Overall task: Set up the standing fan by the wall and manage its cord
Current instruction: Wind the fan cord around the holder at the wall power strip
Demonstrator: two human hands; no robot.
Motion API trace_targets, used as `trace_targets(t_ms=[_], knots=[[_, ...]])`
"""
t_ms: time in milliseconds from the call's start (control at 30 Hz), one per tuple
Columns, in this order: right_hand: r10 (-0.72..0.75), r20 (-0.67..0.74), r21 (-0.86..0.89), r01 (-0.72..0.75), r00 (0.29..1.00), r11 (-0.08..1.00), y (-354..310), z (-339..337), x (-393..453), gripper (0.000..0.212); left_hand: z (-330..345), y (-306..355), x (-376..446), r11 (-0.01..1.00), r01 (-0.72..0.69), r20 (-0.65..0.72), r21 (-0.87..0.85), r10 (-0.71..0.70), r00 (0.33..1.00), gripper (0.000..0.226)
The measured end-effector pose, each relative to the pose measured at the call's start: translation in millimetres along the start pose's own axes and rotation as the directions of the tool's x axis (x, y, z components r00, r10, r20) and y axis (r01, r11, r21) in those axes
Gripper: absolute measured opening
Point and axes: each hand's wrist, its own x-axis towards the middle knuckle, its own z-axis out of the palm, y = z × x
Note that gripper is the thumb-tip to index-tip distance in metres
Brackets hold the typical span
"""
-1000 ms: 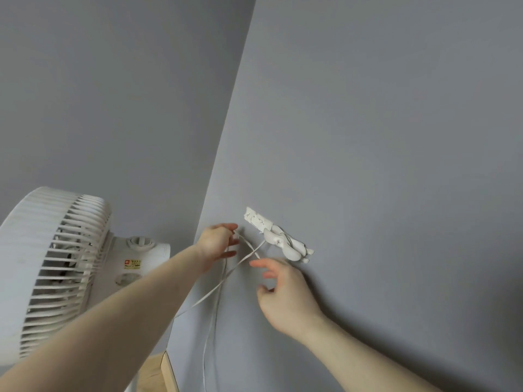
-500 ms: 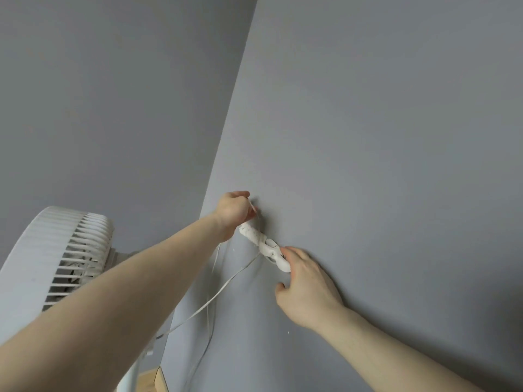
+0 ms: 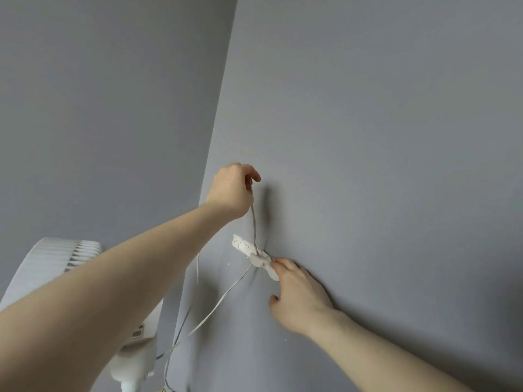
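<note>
A thin white cord (image 3: 254, 222) runs straight down from the left hand (image 3: 232, 190), which pinches it, to a white wall socket (image 3: 245, 247). The right hand (image 3: 297, 292) lies against the plug (image 3: 264, 263), fingers relaxed. The white fan (image 3: 42, 267) stands below the left forearm.

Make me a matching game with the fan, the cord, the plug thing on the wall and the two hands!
Things:
1. left hand
2. right hand
3. fan
4. plug

States:
A. sits on the grey wall
B. pinches the cord up high
C. low at the left, behind the arm
D. fingertips touch the plug

Pairs: 1-B, 2-D, 3-C, 4-A
</note>
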Motion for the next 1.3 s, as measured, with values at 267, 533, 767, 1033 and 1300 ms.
trace_targets(t_ms=[267,533,767,1033,1300], knots=[[-0.002,0.049,-0.005,0.002,0.999,1.000,0,-1,-5,0.065,-30,19,12,0.965,0.032,-0.119,0.261,-0.001,0.993,0.013],[0.024,0.069,0.029,-0.027,0.997,0.999,-3,2,-9,0.069,-78,58,28,0.956,0.112,-0.197,0.270,-0.059,0.979,0.018],[0.060,0.084,0.089,-0.068,0.995,0.994,-9,-2,-17,0.075,-116,122,28,0.995,0.102,-0.214,-0.004,-0.100,0.972,0.014],[0.151,0.090,0.266,-0.170,0.984,0.949,-31,-20,-25,0.084,-166,176,18,0.996,-0.040,-0.292,-0.078,0.015,0.956,0.019],[0.222,0.109,0.937,-0.174,0.969,0.302,-56,-68,-25,0.075,-179,205,-8,0.988,0.041,-0.080,-0.148,-0.054,0.995,0.030]])
